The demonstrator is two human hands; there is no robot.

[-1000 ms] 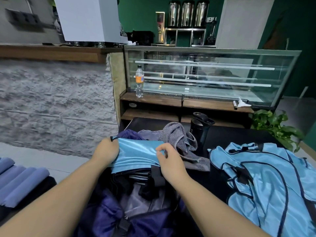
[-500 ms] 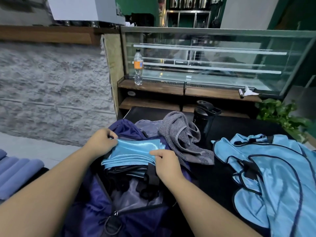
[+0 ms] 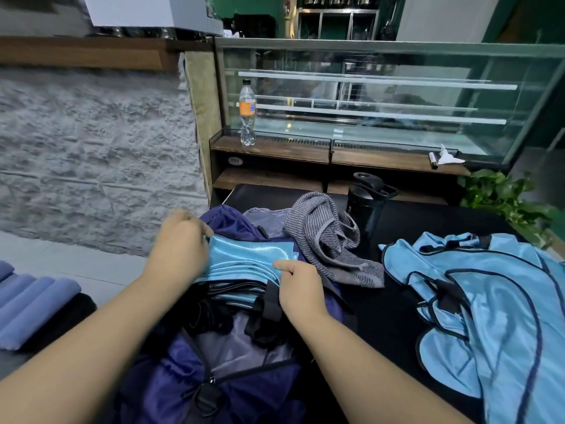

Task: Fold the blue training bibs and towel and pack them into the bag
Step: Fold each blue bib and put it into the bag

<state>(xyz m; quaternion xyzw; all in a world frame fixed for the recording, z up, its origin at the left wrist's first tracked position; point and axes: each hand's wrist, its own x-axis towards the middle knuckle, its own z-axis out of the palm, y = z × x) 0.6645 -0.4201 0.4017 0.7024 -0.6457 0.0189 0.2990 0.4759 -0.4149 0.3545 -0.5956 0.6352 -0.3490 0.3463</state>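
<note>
The folded bib (image 3: 244,264) is sitting lower now than it was a second ago: then it was being held up above the open bag (image 3: 214,377), and over the last half second it has been coming down onto the dark things already lying in the bag's mouth. The view has also been tipping downward with it. That suggests the packing of this one bib is nearly finished, with only the tucking in left.

The left hand (image 3: 180,249) is gripping the bib's left end, fingers curled round the cloth. The right hand (image 3: 301,289) is pinching the near right corner between thumb and fingertips, just beside a black strap (image 3: 269,304).

The bib is looking like a flat, shiny light-blue packet, several layers showing along its near edge, lying across the far part of the bag's opening.

More remains. A heap of unfolded bibs (image 3: 477,304) is lying spread on the black table (image 3: 376,319) to the right, dark trim and all. The grey striped towel (image 3: 327,237) is lying crumpled just beyond the bag, near a black bottle (image 3: 365,200).
</note>
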